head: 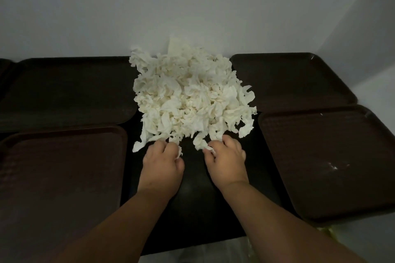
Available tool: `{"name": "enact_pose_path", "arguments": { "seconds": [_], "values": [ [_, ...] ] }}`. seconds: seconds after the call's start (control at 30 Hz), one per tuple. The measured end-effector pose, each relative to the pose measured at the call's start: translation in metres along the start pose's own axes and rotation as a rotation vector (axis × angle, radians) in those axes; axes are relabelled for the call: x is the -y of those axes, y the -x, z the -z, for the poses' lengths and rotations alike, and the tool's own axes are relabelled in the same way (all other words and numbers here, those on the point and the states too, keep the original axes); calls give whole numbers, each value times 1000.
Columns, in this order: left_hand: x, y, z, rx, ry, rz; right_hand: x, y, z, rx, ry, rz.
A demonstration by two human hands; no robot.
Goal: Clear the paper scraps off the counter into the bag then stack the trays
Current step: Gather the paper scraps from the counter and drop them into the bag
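A big heap of torn white paper scraps (190, 96) lies in the middle of the dark counter (192, 188), reaching back to the wall. Both hands are at its near edge. My left hand (162, 164) has its fingers curled round a few scraps at the lower left of the heap. My right hand (226, 160) pinches a scrap at the lower right. Dark brown trays lie flat around the heap: near left (59, 177), far left (68, 92), far right (292, 79) and near right (329, 164). No bag is plainly visible.
A pale wall runs along the back and turns at the right corner. The counter's front edge (192, 245) is near the frame's bottom, with floor below. A bit of yellow-green material (327, 230) peeks out under the near right tray. Another dark tray edge (4, 66) shows at far left.
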State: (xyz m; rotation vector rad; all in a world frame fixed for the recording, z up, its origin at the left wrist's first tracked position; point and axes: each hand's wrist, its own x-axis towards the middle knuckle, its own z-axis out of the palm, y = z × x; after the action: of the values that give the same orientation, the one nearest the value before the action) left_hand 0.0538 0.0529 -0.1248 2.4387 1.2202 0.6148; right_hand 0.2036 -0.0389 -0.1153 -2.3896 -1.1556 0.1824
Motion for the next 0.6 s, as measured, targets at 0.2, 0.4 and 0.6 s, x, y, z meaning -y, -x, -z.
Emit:
{"name": "enact_pose_path", "arguments": {
  "seconds": [0.2,0.4,0.6],
  "values": [
    [-4,2,10,75,118,86,-4,7,21,20,-276,-63],
    [-17,8,36,107,278,94,-16,54,99,25,-542,-142],
    [-108,14,47,75,494,73,-41,74,168,-76,-620,-198]
  ]
}}
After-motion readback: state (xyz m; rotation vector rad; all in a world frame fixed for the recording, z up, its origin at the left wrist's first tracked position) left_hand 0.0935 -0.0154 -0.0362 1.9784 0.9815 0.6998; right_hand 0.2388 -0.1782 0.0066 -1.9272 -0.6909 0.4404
